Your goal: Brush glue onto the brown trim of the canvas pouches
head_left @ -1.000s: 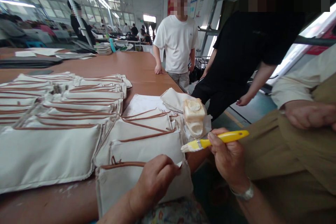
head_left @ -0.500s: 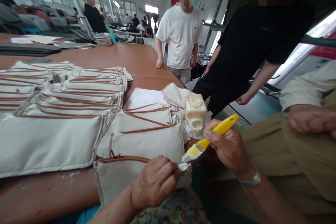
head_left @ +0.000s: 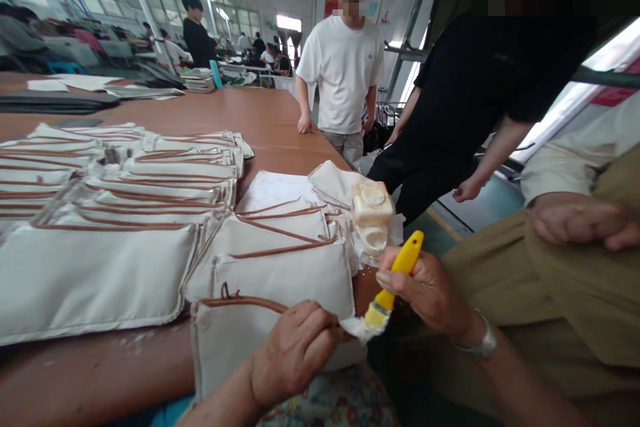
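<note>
My left hand (head_left: pixel 295 350) is closed, pinching the right edge of a cream fabric pouch (head_left: pixel 235 340) with brown trim that lies at the table's near edge. My right hand (head_left: pixel 425 290) grips a yellow-handled brush (head_left: pixel 395 280), its pale bristles pointing down and touching the pouch's upper right corner beside my left fingers. A cream glue pot (head_left: pixel 371 217) stands just behind the brush on the table's right side.
Rows of several similar pouches (head_left: pixel 125 213) overlap across the brown table (head_left: pixel 240 120). A person in olive clothes (head_left: pixel 565 280) sits close on my right. One person in black (head_left: pixel 475 93) and one in white (head_left: pixel 343 73) stand beyond the table's edge.
The brush has swung from level to pointing down, its bristles dropping onto the pouch corner. My left hand stays pinched on the pouch edge.
</note>
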Demonstrator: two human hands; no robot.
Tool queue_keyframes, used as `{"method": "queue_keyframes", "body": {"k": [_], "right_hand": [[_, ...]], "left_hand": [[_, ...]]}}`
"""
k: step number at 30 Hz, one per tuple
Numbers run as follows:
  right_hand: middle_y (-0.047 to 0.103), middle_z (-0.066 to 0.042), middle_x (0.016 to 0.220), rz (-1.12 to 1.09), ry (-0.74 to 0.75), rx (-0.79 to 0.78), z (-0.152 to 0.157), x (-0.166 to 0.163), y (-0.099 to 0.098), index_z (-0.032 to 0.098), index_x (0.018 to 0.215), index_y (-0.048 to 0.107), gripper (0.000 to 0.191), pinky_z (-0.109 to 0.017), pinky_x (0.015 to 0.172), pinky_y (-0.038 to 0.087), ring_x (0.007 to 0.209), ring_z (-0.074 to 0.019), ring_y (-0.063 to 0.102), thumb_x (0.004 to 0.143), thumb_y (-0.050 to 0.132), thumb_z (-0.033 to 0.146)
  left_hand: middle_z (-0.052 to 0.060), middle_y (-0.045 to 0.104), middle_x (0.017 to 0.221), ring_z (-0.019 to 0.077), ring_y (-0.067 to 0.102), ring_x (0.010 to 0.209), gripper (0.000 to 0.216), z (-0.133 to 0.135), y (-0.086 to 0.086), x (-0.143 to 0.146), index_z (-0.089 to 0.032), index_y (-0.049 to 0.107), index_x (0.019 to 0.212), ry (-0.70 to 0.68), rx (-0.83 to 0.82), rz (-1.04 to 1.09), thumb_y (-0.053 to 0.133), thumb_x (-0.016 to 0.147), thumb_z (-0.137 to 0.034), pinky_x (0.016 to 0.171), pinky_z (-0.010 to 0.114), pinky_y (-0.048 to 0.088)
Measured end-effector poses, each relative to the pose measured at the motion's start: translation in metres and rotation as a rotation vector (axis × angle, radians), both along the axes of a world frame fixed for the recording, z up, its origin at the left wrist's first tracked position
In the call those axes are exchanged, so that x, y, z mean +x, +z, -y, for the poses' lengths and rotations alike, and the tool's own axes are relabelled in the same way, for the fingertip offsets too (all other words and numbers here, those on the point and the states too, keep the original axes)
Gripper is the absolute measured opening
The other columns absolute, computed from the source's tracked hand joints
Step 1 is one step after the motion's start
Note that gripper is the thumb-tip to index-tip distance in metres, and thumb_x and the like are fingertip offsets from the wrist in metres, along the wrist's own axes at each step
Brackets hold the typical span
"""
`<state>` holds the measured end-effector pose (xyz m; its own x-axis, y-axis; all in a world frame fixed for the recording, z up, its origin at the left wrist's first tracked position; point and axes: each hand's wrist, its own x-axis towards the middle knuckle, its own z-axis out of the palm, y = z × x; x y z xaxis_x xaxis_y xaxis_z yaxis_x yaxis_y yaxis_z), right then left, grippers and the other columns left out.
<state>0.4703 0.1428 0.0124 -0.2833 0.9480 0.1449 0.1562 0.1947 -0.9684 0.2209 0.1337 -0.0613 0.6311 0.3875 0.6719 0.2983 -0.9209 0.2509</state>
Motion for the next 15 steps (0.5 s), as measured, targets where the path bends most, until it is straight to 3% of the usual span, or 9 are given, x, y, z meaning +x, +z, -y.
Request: {"method": "queue_keyframes", "body": {"k": [3, 7, 10, 13, 15], "right_hand": [[0.047, 0.003, 0.070, -0.124, -0.235, 0.026, 0.006, 0.017, -0.006, 0.019, 0.085, 0.062, 0.020, -0.022, 0.053, 0.033, 0.060, -0.0096, 0.040, 0.093, 0.070, 0.036], [0.044, 0.003, 0.070, -0.482, -0.541, -0.008, 0.025, 0.025, -0.011, 0.020, 0.087, 0.063, 0.018, -0.020, 0.050, 0.034, 0.057, -0.0086, 0.035, 0.087, 0.077, 0.032], [0.039, 0.004, 0.065, -0.672, -0.684, -0.048, 0.045, 0.021, -0.013, 0.020, 0.079, 0.061, 0.022, -0.018, 0.049, 0.038, 0.056, -0.0087, 0.035, 0.080, 0.081, 0.030], [0.033, 0.004, 0.058, -0.776, -0.760, -0.045, 0.069, 0.032, -0.018, 0.021, 0.070, 0.057, 0.028, -0.022, 0.047, 0.041, 0.051, -0.0097, 0.035, 0.075, 0.083, 0.032], [0.029, 0.003, 0.055, -0.778, -0.719, -0.033, 0.084, 0.054, -0.027, 0.022, 0.062, 0.049, 0.036, -0.030, 0.048, 0.046, 0.051, -0.0134, 0.038, 0.074, 0.080, 0.035]], "left_hand": [[0.003, 0.066, 0.088, 0.0152, 0.061, 0.077, 0.011, 0.000, -0.009, -0.004, -0.018, 0.057, 0.108, 0.102, -0.103, 0.058, 0.052, 0.104, -0.027, 0.069, 0.026, 0.048], [0.008, 0.068, 0.095, 0.0210, 0.063, 0.081, 0.051, -0.004, -0.016, -0.011, -0.015, 0.053, 0.121, 0.372, -0.087, 0.020, 0.047, 0.099, -0.060, 0.073, 0.032, 0.048], [0.003, 0.064, 0.080, 0.0196, 0.059, 0.071, 0.039, -0.008, -0.014, -0.011, -0.019, 0.060, 0.097, 0.477, -0.127, -0.032, 0.040, 0.105, -0.052, 0.066, 0.032, 0.042], [0.000, 0.054, 0.067, 0.0160, 0.051, 0.063, 0.046, -0.011, 0.009, -0.005, -0.020, 0.053, 0.073, 0.448, -0.214, 0.117, 0.035, 0.107, -0.044, 0.060, 0.029, 0.037], [-0.001, 0.048, 0.063, 0.0144, 0.048, 0.060, 0.049, -0.014, 0.044, -0.001, -0.020, 0.048, 0.068, 0.378, -0.299, 0.297, 0.034, 0.107, -0.045, 0.058, 0.027, 0.036]]}}
